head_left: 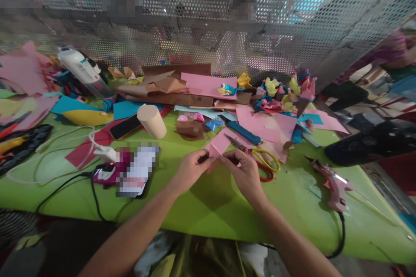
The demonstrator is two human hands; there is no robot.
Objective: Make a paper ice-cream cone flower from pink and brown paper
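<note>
Between my two hands is a small folded piece of pink paper (215,150), held above the green table (182,214). My left hand (194,168) pinches its left side between thumb and fingers. On the other side, my right hand (242,170) pinches the paper's right edge, its fingers partly hidden behind it. Just beyond my right hand lie scissors (267,158) with yellow and red handles, blades pointing away to the left. A blue utility knife (243,131) rests past them, next to flat pink sheets (271,127).
A pink glue gun (334,186) with a black cord lies at right, near a dark bottle (364,143). Left are a phone (139,171), a purple power adapter (107,174) and a beige cylinder (151,121). Crumpled paper flowers (273,88) sit before a perforated metal screen (201,30).
</note>
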